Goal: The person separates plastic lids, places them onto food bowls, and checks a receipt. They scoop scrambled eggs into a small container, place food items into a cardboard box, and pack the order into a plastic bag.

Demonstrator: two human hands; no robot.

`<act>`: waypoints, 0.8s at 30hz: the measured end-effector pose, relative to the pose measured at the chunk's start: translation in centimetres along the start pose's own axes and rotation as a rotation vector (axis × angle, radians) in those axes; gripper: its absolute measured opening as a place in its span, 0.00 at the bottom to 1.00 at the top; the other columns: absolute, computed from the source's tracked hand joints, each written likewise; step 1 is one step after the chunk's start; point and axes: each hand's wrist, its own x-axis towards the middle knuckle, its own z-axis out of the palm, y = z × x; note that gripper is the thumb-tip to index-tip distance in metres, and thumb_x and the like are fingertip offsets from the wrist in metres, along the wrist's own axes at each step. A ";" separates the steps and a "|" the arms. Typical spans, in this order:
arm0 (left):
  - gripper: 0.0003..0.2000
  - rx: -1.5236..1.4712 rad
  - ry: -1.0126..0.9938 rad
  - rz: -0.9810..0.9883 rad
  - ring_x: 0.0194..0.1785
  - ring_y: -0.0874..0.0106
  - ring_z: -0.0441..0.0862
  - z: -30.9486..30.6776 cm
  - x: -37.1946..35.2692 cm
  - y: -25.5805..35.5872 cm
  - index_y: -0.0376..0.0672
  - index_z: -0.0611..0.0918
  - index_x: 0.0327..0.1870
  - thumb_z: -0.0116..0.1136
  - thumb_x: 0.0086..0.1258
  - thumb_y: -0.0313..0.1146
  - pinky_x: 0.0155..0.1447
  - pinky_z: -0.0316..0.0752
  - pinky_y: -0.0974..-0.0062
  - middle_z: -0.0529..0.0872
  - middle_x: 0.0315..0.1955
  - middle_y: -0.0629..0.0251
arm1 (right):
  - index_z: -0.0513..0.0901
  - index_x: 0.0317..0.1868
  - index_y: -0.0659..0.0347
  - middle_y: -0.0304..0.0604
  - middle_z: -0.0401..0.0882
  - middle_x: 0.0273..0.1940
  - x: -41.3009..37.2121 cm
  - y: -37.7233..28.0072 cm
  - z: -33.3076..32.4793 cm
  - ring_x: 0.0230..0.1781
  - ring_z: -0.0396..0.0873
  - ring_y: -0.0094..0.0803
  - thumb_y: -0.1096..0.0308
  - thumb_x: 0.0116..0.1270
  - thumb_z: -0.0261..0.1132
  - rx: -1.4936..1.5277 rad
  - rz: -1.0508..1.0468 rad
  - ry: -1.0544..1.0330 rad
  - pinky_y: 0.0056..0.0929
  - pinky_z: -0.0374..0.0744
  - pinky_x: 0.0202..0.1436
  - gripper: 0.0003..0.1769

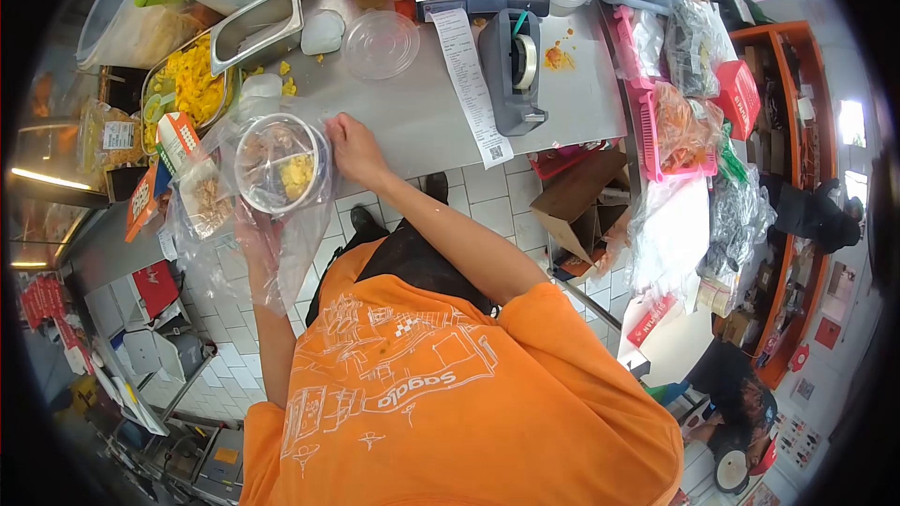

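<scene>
A round white-rimmed bowl (302, 175) with divided compartments holds yellow chunks and a brownish food. It sits within a clear plastic bag (293, 267), beside the table's front edge. From below, my left hand (261, 236) supports the bagged bowl; the film and the bowl partly hide its fingers. My right hand (354, 150) is closed at the bag's right edge, its fingers curled against the film by the bowl's rim. Left of the bowl, brownish pieces (208, 204) show through the plastic.
Behind the bowl lie a metal pan (257, 28), a tub of yellow food (194, 80) and a clear lid (381, 44). A tape dispenser (514, 75) stands next to a long receipt (472, 84). Pink baskets (656, 136) line the right side. Another person (736, 394) is at lower right.
</scene>
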 end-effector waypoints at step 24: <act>0.24 1.424 0.215 0.966 0.58 0.65 0.81 11.4 -9.1 10.4 0.42 0.71 0.70 0.53 0.74 0.33 0.58 0.74 0.67 0.82 0.61 0.55 | 0.72 0.54 0.66 0.50 0.83 0.37 -1.2 -10.6 -7.1 0.40 0.83 0.49 0.65 0.76 0.57 0.045 -0.044 0.126 0.43 0.81 0.47 0.14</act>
